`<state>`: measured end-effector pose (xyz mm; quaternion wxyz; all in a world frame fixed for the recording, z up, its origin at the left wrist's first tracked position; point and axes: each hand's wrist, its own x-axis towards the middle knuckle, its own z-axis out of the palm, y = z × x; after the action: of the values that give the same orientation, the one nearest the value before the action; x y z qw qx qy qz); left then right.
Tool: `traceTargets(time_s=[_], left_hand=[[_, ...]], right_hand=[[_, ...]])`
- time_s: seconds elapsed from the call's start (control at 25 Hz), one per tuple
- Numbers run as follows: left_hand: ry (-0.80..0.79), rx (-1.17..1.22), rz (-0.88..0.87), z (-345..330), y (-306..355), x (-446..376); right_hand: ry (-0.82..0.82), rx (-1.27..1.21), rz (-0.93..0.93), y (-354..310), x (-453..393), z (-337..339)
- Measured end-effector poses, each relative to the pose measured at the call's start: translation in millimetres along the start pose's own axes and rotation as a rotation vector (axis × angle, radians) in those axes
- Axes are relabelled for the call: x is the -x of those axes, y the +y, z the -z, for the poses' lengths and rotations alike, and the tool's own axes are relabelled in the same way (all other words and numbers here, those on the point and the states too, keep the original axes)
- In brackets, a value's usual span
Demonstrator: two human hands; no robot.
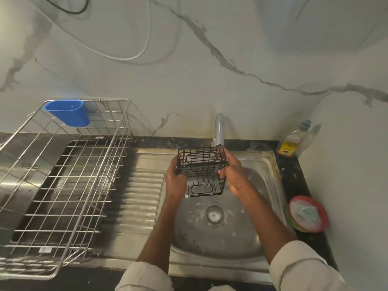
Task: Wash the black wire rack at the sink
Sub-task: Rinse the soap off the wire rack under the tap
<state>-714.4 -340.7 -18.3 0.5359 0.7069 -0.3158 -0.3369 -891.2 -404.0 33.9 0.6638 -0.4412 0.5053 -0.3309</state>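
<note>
The black wire rack (202,172), a small box-shaped basket, hangs tilted over the steel sink (270,164), right under the tap (219,131). My left hand (174,181) grips its left side, fingers curled round the wires. My right hand (233,171) holds its right edge, thumb and fingers curled on the top rail. White foam or water shows on the rack's lower end. No stream from the tap is clear to see.
A large steel dish rack (63,185) with a blue plastic cup (67,114) fills the left drainboard. A dish soap bottle (291,141) stands at the back right. A red-rimmed bowl (307,214) with a scrub pad sits on the dark counter on the right. The drain (214,215) lies below the hands.
</note>
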Motion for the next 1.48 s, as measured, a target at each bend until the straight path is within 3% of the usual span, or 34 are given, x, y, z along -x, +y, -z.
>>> traceTargets(time_s=[0.2, 0.56, 1.12, 1.28, 1.48], left_hand=[[-0.049, -0.039, 0.047, -9.5, 2.4, -1.2], [-0.202, -0.174, -0.043, -35.9, 39.8, 12.5], [-0.110, -0.129, 0.026, -5.3, 4.5, -11.1], [-0.197, -0.195, 0.082, -33.5, 17.3, -17.4], [-0.348, -0.222, 0.082, -72.1, 28.9, -33.7]], right_hand=[[-0.004, -0.027, 0.042, 4.8, 7.8, 16.0], [0.087, -0.079, 0.047, 15.4, 14.6, 55.7], [-0.090, 0.115, 0.035, 7.5, -4.5, 25.8], [0.015, 0.224, 0.041, 16.0, 7.3, 48.7], [0.266, 0.254, 0.031, 30.7, 14.0, 69.1]])
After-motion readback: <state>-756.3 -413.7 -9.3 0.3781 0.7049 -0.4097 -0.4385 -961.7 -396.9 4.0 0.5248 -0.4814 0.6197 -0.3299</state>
